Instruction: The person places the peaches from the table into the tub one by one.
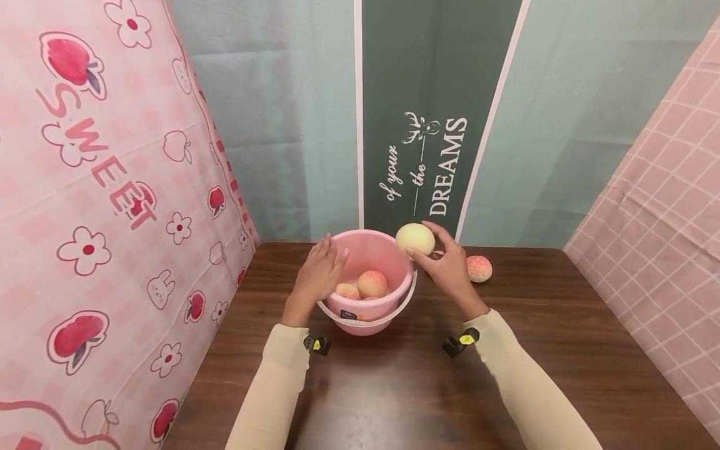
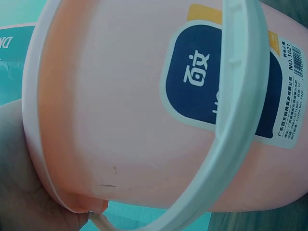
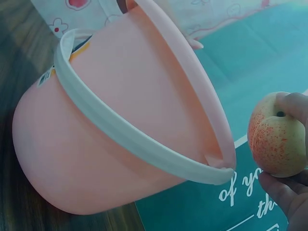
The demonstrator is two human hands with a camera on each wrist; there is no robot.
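Observation:
A pink plastic bucket [image 1: 378, 250] with a white handle [image 1: 360, 325] stands on the dark wooden table [image 1: 394, 387]; several peaches [image 1: 372, 283] lie inside. My left hand [image 1: 319, 270] rests against the bucket's left rim, fingers fairly straight. My right hand [image 1: 444, 262] holds a pale peach [image 1: 415, 239] over the bucket's right rim, fingers curled round it. The right wrist view shows that peach [image 3: 278, 135] beside the bucket's rim [image 3: 202, 101]. In the left wrist view, the bucket wall [image 2: 120, 106] and its blue label [image 2: 216, 91] fill the frame.
Another peach [image 1: 479, 268] lies on the table right of the bucket, behind my right hand. Pink patterned cloths hang at left [image 1: 95, 206] and right [image 1: 664, 231]. A green banner [image 1: 427, 125] covers the wall behind.

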